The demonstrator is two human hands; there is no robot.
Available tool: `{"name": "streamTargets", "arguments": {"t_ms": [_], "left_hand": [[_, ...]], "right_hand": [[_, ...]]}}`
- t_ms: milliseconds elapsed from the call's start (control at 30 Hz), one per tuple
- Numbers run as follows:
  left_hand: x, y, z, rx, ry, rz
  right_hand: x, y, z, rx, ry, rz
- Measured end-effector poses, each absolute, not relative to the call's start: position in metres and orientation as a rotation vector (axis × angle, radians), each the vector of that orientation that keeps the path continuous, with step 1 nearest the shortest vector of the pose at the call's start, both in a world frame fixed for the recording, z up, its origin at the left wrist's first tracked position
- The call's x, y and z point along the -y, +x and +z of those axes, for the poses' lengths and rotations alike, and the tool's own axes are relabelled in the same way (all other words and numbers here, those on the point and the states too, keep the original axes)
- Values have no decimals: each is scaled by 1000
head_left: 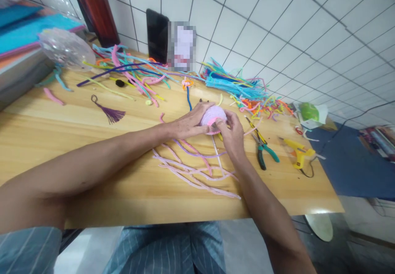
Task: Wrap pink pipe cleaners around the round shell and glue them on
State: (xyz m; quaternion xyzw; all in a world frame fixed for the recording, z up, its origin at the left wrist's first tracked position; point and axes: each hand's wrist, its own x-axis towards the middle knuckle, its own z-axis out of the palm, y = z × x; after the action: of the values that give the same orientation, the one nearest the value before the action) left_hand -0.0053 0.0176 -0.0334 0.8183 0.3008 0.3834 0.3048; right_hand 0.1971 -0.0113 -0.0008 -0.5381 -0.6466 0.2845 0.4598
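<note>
Between my two hands is a round lilac ball point(216, 112) with a pink patch low on its front, held just over the table. My left hand point(194, 122) grips its left side, with the thumb along the bottom. From the right, my right hand point(232, 132) closes on it, thumb pressed at the pink patch. Some fingertips are hidden behind the ball. Below the hands, several pink and lilac pipe cleaners point(197, 171) lie loose across the wood. A blue pipe cleaner point(188, 98) with a pink and orange top lies just beyond the ball.
Pliers point(263, 150) and a yellow glue gun point(298, 151) lie to the right. At the back are a bundle of blue pipe cleaners point(234, 82), coloured scraps point(262, 105), a black phone point(157, 36) and a red flask point(98, 12). A purple tassel point(111, 112) lies left.
</note>
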Motion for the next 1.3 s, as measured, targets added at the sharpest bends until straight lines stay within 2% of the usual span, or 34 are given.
{"name": "streamTargets", "arguments": {"t_ms": [1300], "left_hand": [[-23, -4, -44, -758, 2240, 1045]], "right_hand": [[10, 200, -10, 1560, -1289, 715]]}}
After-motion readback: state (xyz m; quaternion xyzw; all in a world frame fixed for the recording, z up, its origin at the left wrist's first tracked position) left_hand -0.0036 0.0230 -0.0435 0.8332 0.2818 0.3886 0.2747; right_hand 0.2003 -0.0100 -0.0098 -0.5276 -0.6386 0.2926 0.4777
